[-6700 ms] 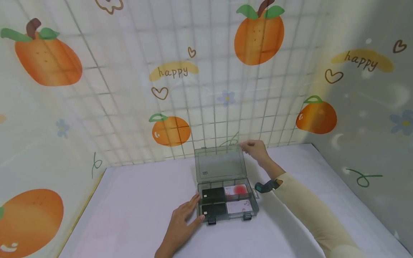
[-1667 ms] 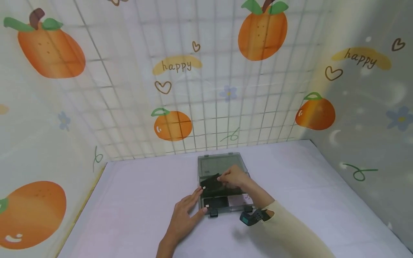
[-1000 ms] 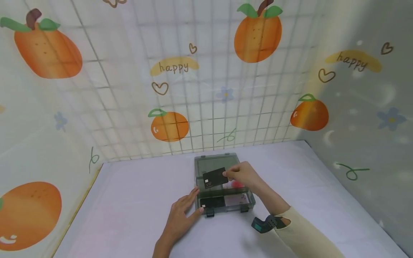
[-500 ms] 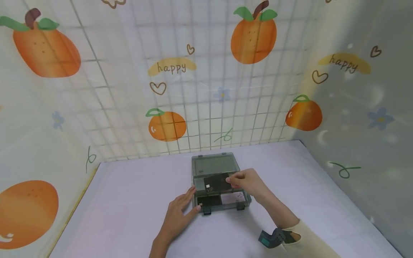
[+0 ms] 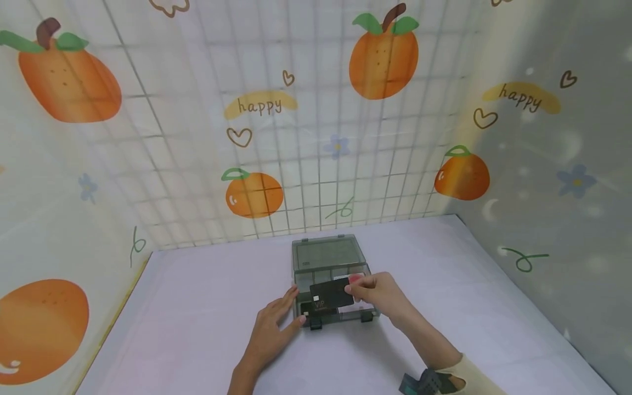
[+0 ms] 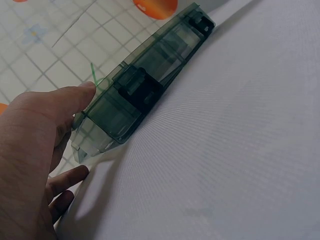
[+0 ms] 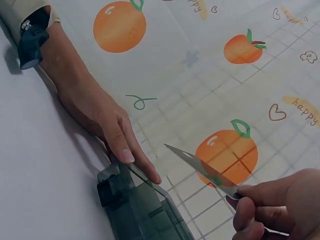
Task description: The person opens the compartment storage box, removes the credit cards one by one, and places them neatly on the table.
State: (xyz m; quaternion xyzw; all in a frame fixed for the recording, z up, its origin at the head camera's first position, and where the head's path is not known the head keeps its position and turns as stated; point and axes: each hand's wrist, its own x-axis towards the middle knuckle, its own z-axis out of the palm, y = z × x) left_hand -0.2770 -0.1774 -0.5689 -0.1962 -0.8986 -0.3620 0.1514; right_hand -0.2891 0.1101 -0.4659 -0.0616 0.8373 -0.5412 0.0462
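In the head view, a translucent grey-green plastic box [image 5: 348,316] lies on the table, its lid [image 5: 328,253] folded back. My right hand [image 5: 382,294] pinches the right end of a black VIP card [image 5: 329,294] between thumb and fingers, above the box. The right wrist view shows this card [image 7: 205,170] nearly edge-on and raised clear of the box. My left hand [image 5: 271,329] rests against the box's left side, thumb at the front corner and fingers extended. Another black card [image 5: 307,312] lies in the front left compartment, partly hidden. A red-and-white card [image 5: 355,278] shows at the back right.
Two black latches, one of them the left latch [image 5: 315,323], hang at the box's front. A white cloth [image 5: 197,307] covers the table. Behind it hangs a fruit-print curtain [image 5: 316,164] over a wire grid. A dark wrist device [image 5: 424,382] sits on the right forearm.
The lid has been lowered back. My right hand has lifted the black card from the back left compartment and carried it toward the front. My left hand stays at the box's side.
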